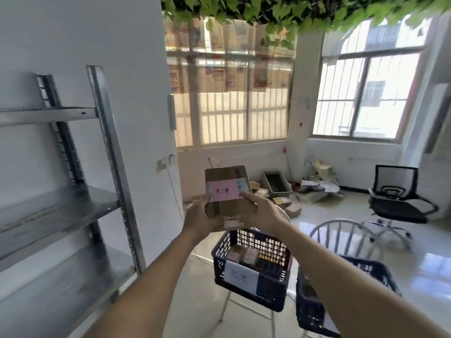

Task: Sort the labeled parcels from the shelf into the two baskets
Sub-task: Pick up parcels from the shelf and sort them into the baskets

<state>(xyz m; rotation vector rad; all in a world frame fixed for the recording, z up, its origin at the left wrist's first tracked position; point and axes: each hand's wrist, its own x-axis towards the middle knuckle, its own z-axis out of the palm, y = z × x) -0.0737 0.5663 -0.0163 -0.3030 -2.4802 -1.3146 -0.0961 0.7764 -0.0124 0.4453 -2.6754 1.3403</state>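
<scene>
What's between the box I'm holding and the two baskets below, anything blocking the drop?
Nothing visible blocks it. The cardboard parcel, held by the left hand and right hand, hangs above the labeled basket; the second basket sits open beside it.

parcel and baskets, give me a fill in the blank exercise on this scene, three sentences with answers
1. The cardboard parcel is held up by ____ hands.
2. The handwritten label on the parcel is ____ in colour.
3. The nearer basket with the white tag rests on a ____.

Missing words: both; pink; chair
</scene>
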